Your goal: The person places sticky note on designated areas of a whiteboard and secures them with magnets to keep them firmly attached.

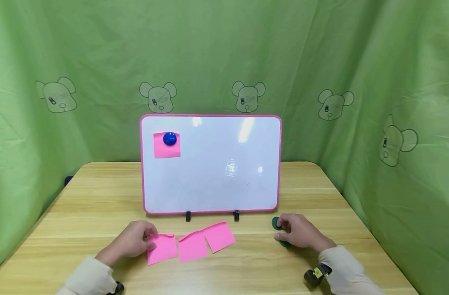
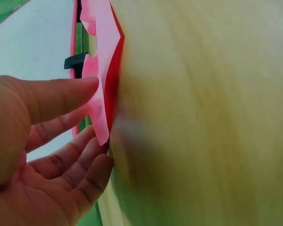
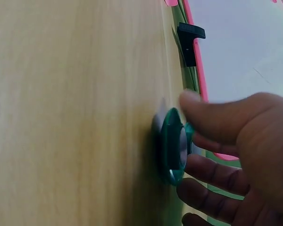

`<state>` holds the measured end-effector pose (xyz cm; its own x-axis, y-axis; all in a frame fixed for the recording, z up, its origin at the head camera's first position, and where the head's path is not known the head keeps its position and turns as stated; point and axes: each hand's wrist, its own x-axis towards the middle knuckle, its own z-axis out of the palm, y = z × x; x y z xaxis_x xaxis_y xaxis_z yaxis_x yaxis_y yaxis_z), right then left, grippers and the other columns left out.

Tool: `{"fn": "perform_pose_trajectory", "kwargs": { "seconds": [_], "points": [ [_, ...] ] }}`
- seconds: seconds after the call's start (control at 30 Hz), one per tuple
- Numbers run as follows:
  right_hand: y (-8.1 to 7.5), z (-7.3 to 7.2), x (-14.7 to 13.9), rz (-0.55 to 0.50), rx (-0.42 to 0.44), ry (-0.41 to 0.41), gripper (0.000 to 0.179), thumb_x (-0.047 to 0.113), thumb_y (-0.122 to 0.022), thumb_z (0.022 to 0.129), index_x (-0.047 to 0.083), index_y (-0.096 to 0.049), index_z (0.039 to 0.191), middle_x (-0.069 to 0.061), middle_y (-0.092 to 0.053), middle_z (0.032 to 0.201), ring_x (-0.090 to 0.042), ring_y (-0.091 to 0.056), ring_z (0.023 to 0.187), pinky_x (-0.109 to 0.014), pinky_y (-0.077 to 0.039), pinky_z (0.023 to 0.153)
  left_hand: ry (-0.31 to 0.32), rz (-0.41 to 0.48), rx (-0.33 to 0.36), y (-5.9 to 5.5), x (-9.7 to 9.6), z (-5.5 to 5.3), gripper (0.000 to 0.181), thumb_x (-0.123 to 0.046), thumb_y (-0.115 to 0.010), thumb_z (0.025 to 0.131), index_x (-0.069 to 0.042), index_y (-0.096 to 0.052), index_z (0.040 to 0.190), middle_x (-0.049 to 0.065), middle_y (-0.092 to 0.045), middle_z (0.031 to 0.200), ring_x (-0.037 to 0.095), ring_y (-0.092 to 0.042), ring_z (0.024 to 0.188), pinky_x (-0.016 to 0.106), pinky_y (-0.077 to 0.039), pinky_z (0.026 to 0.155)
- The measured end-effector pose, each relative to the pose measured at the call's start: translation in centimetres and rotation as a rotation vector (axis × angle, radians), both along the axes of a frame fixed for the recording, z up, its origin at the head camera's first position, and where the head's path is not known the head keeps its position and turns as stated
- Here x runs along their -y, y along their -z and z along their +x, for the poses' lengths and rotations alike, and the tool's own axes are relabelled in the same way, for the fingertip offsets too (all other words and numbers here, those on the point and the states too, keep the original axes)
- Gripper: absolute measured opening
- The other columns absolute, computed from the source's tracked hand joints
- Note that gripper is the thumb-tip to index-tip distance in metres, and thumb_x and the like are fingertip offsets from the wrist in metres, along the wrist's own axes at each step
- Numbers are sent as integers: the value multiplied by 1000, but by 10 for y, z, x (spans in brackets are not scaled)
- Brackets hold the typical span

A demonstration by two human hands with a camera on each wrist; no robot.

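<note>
Three pink sticky notes lie in a row on the table. My left hand [image 1: 134,239] pinches the left edge of the leftmost note [image 1: 164,250] between thumb and index finger; in the left wrist view this note [image 2: 100,113] is slightly lifted. The middle note [image 1: 193,247] and the right note [image 1: 220,237] lie beside it. My right hand [image 1: 301,231] is at two round green magnets, one farther back [image 1: 275,223] and one nearer [image 1: 285,243]. In the right wrist view its thumb and fingers stand apart around the near magnet [image 3: 172,150], not closed on it.
A pink-framed whiteboard [image 1: 209,180] stands upright on black feet [image 1: 188,216] behind the notes. At its upper left, a blue magnet [image 1: 170,138] holds another pink note [image 1: 167,152]. Green curtains [image 1: 209,53] surround the wooden table [image 1: 209,278].
</note>
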<state>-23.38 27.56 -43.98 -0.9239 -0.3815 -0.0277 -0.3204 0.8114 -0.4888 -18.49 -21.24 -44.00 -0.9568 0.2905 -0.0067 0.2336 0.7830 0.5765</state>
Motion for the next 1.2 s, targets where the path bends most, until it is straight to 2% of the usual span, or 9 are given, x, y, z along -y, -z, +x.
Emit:
{"fn": "perform_pose_trajectory", "kwargs": {
  "seconds": [0.13, 0.33, 0.57, 0.77, 0.9, 1.07, 1.2],
  "points": [
    [0, 0, -1, 16, -1, -43, 31, 34, -80, 79, 11, -62, 90, 4, -54, 78, -12, -49, 71, -27, -45, 63, 28, -1, -9, 2, 2, 0, 23, -5, -83, 69, -10, -69, 87, -3, -58, 78, 14, -52, 73, 35, -49, 68],
    [-2, 2, -2, 19, 25, -82, 38, 36, -84, 73, 11, -61, 91, 3, -53, 79, -13, -49, 72, -26, -43, 62, 41, 5, -17, 5, 3, -1, 24, -2, -82, 68, -10, -68, 85, -4, -57, 77, 13, -51, 72, 30, -48, 66],
    [-2, 3, -3, 26, 66, -74, 33, 28, -84, 75, 10, -61, 90, 2, -53, 78, -15, -49, 72, -27, -43, 62, 51, 2, -13, 5, 1, -1, 25, 1, -82, 67, -13, -68, 83, -4, -54, 74, 14, -48, 70, 28, -45, 63],
    [-2, 3, -2, 26, 55, -73, 30, 26, -83, 77, 11, -61, 90, 2, -53, 79, -15, -49, 73, -27, -43, 63, 61, 18, -2, 3, 1, -3, 26, 6, -79, 69, -13, -67, 83, -3, -56, 75, 15, -51, 71, 28, -47, 63],
    [0, 2, -2, 25, 53, -68, 28, 25, -83, 77, 13, -61, 90, 3, -53, 80, -14, -49, 74, -26, -44, 64, 65, 19, -23, 3, 3, -3, 27, 9, -75, 69, -13, -68, 84, -4, -57, 75, 12, -53, 71, 27, -48, 63],
    [0, 1, -1, 16, 32, -66, 24, 20, -82, 77, 13, -61, 89, 2, -53, 81, -15, -49, 74, -27, -44, 64, 46, 49, -43, 3, 6, -5, 27, 12, -66, 74, -13, -69, 82, -6, -58, 73, 11, -52, 67, 24, -47, 60],
    [0, 2, 1, 4, 16, -31, 19, 12, -78, 77, 13, -62, 88, 1, -53, 81, -16, -49, 75, -27, -45, 64, -7, 76, -42, 3, 6, -6, 27, 12, -64, 76, -14, -68, 81, -4, -61, 79, 13, -55, 72, 28, -51, 65]
  ]
}}
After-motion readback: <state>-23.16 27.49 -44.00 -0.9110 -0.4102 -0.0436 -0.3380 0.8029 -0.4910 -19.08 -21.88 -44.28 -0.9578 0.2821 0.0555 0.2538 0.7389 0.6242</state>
